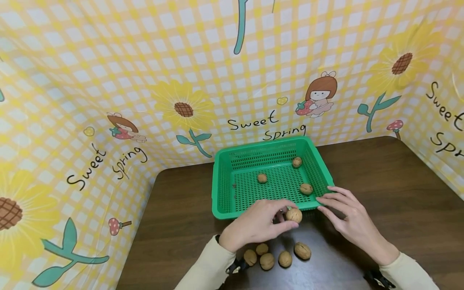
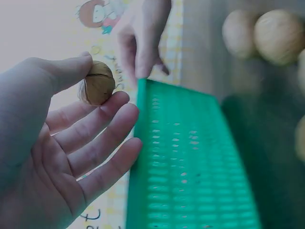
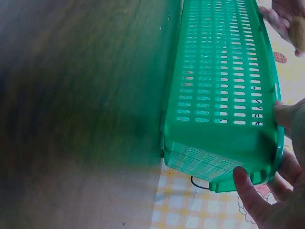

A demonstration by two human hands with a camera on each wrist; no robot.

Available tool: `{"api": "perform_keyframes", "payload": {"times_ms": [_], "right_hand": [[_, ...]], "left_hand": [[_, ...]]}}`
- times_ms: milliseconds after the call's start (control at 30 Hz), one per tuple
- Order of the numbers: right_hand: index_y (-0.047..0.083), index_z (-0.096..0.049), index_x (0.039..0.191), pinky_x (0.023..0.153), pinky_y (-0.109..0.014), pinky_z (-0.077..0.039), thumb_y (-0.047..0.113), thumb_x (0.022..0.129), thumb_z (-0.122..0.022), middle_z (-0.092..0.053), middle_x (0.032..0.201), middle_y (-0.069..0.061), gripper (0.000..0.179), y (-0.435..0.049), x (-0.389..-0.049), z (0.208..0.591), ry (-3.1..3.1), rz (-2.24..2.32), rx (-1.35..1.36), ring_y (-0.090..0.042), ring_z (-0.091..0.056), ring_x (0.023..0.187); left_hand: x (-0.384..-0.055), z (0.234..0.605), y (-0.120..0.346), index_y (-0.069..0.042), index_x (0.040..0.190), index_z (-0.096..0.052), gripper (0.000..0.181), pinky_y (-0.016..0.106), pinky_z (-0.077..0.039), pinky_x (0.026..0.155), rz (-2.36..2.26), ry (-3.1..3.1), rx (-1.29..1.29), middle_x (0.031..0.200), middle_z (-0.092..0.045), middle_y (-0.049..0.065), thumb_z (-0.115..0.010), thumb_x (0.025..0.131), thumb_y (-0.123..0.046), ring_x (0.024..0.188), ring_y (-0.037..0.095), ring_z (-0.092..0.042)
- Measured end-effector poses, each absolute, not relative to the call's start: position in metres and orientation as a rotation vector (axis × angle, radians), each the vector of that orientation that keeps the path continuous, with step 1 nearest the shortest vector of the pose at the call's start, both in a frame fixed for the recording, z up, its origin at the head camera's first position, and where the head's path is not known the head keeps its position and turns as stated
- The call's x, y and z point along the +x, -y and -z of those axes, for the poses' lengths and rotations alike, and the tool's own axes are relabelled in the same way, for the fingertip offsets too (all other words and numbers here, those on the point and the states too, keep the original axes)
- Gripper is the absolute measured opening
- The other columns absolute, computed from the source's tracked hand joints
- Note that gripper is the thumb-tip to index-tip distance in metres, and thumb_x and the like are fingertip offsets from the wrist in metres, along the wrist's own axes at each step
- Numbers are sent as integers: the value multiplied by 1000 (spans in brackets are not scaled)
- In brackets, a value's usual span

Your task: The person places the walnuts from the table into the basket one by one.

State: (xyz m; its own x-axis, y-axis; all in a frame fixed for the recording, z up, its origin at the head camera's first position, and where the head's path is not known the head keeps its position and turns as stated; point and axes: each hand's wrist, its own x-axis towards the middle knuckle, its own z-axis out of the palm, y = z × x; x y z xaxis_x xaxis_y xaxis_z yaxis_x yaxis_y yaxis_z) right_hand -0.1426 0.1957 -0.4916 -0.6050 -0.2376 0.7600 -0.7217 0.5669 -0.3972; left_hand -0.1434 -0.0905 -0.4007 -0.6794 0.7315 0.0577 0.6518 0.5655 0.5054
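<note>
My left hand [image 1: 259, 223] pinches a walnut [image 1: 294, 216] between thumb and fingertips, just in front of the green plastic basket [image 1: 215, 187]. In the left wrist view this walnut [image 2: 99, 85] shows its seam, and the other fingers [image 2: 106, 138] spread beside the basket rim. My right hand [image 1: 353, 219] holds the basket's near right corner, its thumb and fingertips spread around the rim. The right wrist view shows one finger [image 3: 245, 183] against the outer side wall. Three walnuts lie apart inside the basket, one of them near the right wall [image 1: 306, 189].
Several walnuts [image 1: 267, 261] lie on the dark wooden table [image 1: 174, 225] in front of the basket, below my left hand. Behind and beside the table hangs a yellow checked cloth [image 1: 224, 80] with flowers and lettering. Small dark bits [image 1: 234, 186] lie on the basket floor.
</note>
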Motion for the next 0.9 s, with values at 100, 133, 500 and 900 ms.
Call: {"api": "perform_keyframes", "payload": {"times_ms": [100,133,500,900], "right_hand": [[7,-84,107,121,-12,-31,51,108,-57,-79,104,-8,52,-195,-143,492,2134,-939,769,-32,-61,124],[7,-84,107,121,-12,-31,52,108,-57,-79,103,-8,52,-195,-143,492,2133,-940,770,-32,-61,124],[8,-85,106,120,-11,-32,52,108,-56,-79,102,-7,53,-197,-144,492,2126,-933,770,-32,-61,122],[6,-84,106,120,-11,-32,53,108,-57,-79,103,-9,54,-198,-143,493,2163,-924,760,-33,-61,124]], "left_hand": [[-152,390,94,-24,142,-65,43,15,-51,72,-788,-2653,1116,102,-74,-11,-64,107,-47,85,-6,-62],[-154,386,95,-24,143,-65,43,16,-52,72,-801,-2659,1100,103,-74,-10,-65,106,-47,86,-5,-63],[-186,364,106,-24,144,-65,42,27,-53,76,-823,-2763,972,107,-75,-7,-67,106,-43,93,5,-66],[-238,357,116,-25,144,-64,41,36,-56,80,-892,-2829,808,122,-75,-3,-67,106,-42,99,12,-69]]}}
